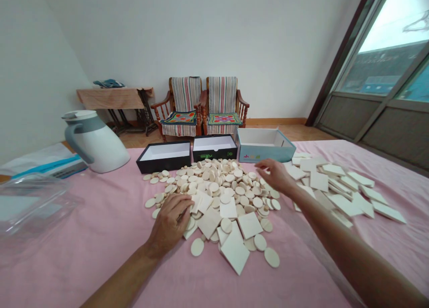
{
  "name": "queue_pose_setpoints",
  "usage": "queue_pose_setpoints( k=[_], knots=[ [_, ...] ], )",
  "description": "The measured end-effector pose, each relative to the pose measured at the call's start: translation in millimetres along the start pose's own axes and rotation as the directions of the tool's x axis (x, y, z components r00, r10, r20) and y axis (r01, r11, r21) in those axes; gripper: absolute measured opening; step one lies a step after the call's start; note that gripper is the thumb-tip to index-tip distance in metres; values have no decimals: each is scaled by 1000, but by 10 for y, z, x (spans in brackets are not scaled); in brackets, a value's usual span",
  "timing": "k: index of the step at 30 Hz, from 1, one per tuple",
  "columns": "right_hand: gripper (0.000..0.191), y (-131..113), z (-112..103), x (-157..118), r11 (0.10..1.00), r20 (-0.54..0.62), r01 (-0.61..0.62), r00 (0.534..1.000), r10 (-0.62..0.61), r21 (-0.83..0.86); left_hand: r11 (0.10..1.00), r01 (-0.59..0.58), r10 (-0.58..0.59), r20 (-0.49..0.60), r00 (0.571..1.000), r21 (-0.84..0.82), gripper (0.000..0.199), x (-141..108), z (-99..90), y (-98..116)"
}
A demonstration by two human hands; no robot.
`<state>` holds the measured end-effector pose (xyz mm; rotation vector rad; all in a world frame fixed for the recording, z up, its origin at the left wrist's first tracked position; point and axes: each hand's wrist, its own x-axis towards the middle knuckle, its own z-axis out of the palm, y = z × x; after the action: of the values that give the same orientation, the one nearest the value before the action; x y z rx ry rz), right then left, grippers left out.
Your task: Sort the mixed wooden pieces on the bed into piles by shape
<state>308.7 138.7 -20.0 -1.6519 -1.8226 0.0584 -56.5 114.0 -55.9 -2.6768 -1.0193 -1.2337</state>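
A heap of round wooden discs (226,178) lies in front of me, with several square wooden tiles (250,225) on its near side. My left hand (172,218) rests at the heap's left edge, its fingers bent around the edge of a pale square tile (201,202); the fingertips are partly hidden. Over the right edge of the heap is my right hand (276,176), fingers stretched to the left and slightly apart, with nothing visible in them. A separate pile of square tiles (319,181) lies to the right of that hand.
Behind the heap stand two black boxes (164,164) (215,155) and a light blue box (264,154). A grey-and-white jug (97,142) and a clear plastic container (36,205) are at left on the pink cloth (110,236). Two chairs (186,104) (223,103) stand beyond.
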Motion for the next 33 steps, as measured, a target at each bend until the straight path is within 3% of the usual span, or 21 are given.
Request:
queue_pose_setpoints(
  k=[3,6,10,15,18,21,25,33],
  knots=[
    [23,-438,312,137,991,168,127,979,-118,-43,1000,4,-4,5,1000,0,17,-12,-2,-3],
    [27,-644,474,270,956,274,98,962,-20,-277,1000,14,-14,5,1000,-6,18,-18,-6,-5],
    [30,-633,558,442,926,405,31,904,134,-375,1000,21,-21,6,1000,-18,18,-18,-10,-2],
    [50,-534,540,490,939,470,7,867,166,-345,999,29,-28,5,1000,-22,17,-18,-16,9],
    [48,-523,482,409,952,416,1,900,133,-307,999,25,-25,10,1000,-27,17,-15,-15,12],
    [39,-540,415,303,964,286,79,958,-3,-254,999,22,-21,10,1000,-31,17,-12,-11,9],
    [40,-561,351,184,978,191,193,966,-174,-85,999,20,-20,10,1000,-25,17,-18,-5,-1],
    [22,-462,413,23,996,86,84,993,-84,7,1000,2,-2,5,1000,-11,17,-23,11,-21]
  ],
)
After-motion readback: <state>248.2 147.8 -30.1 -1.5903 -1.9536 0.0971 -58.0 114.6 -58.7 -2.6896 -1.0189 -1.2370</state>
